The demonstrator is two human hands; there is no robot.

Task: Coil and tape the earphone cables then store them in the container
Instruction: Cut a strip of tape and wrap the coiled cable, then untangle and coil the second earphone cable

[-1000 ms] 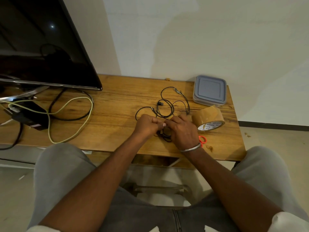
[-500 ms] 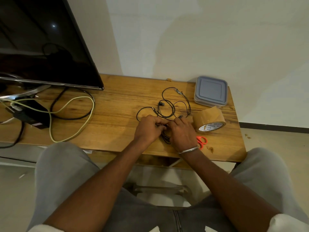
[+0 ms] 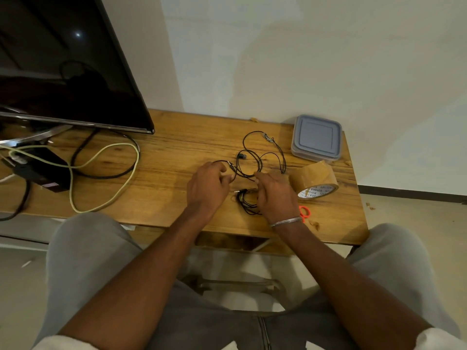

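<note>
I see a grained wooden table [image 3: 177,152], faintly shiny. At two o'clock, the container [image 3: 316,137] is matt grey plastic, the tape roll [image 3: 312,176] glossy brown. The earphone cable [image 3: 267,137] looks matt black.

Coiled cable [image 3: 243,202], scissors [image 3: 305,212] partly hidden behind right hand [image 3: 276,198].

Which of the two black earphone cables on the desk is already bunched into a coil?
The coiled earphone cable beside the right hand, nearest the person; the loose earphone cable sprawls in open loops farther back.
</note>
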